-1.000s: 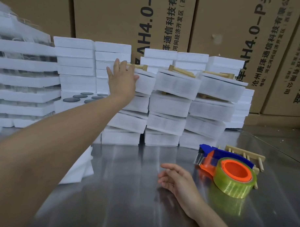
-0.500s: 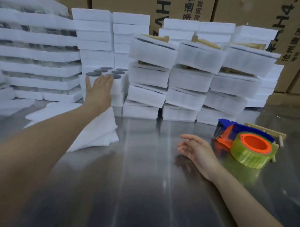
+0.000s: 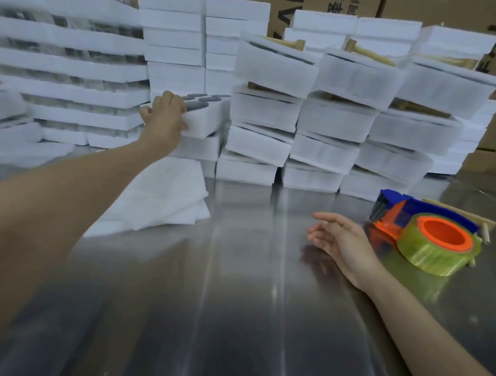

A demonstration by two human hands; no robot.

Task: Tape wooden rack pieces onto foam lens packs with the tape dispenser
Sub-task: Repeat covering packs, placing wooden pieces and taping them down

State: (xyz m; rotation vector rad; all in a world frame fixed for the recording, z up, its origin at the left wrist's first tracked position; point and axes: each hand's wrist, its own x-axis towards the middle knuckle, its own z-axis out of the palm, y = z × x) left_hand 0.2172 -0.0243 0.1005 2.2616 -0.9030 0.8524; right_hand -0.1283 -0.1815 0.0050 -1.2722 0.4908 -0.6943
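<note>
Gripping the uppermost foam pack (image 3: 207,117) by its near-left corner, left hand (image 3: 165,120) curls over the edge; right hand (image 3: 340,241) lies slack, empty, beside tape dispenser (image 3: 425,233). Risk: tilted pull spills uncovered lenses (image 3: 199,105); bumping leaning stacks (image 3: 265,109) alongside topples them.

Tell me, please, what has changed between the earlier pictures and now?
The left hand came down and left from the top of the taped packs and now grips the open foam lens pack. The right hand stayed open on the table beside the tape dispenser, unmoved.
</note>
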